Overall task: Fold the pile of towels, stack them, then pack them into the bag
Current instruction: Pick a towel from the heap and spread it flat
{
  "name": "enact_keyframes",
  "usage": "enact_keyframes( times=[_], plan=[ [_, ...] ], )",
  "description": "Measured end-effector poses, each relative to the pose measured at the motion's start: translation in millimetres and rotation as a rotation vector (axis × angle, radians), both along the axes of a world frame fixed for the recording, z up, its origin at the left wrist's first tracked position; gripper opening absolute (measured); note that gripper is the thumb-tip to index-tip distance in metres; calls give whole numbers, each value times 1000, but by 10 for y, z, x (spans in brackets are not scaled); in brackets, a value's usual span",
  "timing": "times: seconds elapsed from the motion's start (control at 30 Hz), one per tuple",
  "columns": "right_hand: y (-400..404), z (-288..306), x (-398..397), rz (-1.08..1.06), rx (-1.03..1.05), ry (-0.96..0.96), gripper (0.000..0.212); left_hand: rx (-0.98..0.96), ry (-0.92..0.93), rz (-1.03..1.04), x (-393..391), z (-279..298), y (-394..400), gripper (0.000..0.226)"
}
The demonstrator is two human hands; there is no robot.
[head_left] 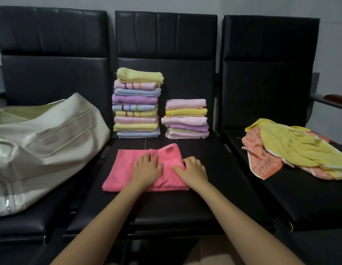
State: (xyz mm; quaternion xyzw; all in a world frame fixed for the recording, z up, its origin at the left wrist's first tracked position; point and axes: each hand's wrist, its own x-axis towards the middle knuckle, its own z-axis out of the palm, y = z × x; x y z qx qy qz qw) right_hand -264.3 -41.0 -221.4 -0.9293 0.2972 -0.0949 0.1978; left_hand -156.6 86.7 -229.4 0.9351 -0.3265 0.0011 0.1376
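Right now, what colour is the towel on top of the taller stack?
Pale yellow, plain with no stripes: the top towel of the taller stack, seen in the head view.

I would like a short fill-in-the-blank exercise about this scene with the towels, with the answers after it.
1. Both hands, left hand and right hand, press flat on the ____ towel.
2. The taller stack has a ____ towel on top.
3. The white bag lies on the seat to the ____ of the stacks.
4. The unfolded pile lies on the ____ seat.

Answers: pink; yellow; left; right
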Motion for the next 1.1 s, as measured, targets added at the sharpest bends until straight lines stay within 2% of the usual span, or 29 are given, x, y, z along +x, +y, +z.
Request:
enact_keyframes(
  times=[0.07, 0.13, 0.2, 0.27, 0.33, 0.37, 0.43, 0.5, 0.57, 0.63, 0.73, 0.8, 0.87, 0.9, 0.93, 0.97, 1.1],
  plan=[
    [9, 35, 19, -27, 65, 11, 64, -116, 45, -30, 30, 22, 12, 54],
    [3, 61, -1, -35, 143, 21, 60, -363, 149, -62, 22, 45, 68, 48],
    [-31, 103, -44, -62, 372, -85, 47, -560, 238, -78, -18, 82, 148, 40],
    [-48, 233, -103, -80, 648, -240, 27, -617, 264, -80, -33, 133, 210, 34],
    [-62, 457, -149, -127, 783, -334, 8, -651, 298, -63, -21, 180, 254, 31],
    [-62, 578, -164, -141, 817, -372, 4, -686, 341, -35, -2, 194, 257, 30],
    [-47, 765, -146, -131, 810, -401, 11, -819, 506, 62, 30, 202, 246, 27],
    [49, 876, -110, -84, 760, -370, 16, -978, 739, 146, 25, 183, 220, 28],
    [201, 890, -72, 13, 761, -316, 15, -1072, 861, 170, 2, 143, 229, 34],
    [356, 835, -27, 94, 813, -241, 24, -1070, 855, 153, -27, 92, 253, 44],
    [473, 625, 88, 141, 845, -218, 23, -887, 665, 151, -76, 85, 315, 53],
    [455, 470, 157, 156, 669, -281, 22, -830, 623, 84, -87, 85, 373, 53],
    [413, 350, 180, 151, 455, -344, 11, -876, 646, 67, -85, 97, 397, 36],
    [388, 292, 179, 140, 363, -368, 3, -915, 640, 81, -68, 89, 397, 36],
    [369, 232, 164, 136, 289, -379, 7, -933, 612, 101, -74, 88, 397, 41],
    [357, 173, 148, 133, 241, -366, 19, -933, 557, 113, -78, 72, 393, 48],
    [334, 11, 132, 16, 251, -275, 59, -744, 296, 118, -134, 33, 347, 64]
  ],
)
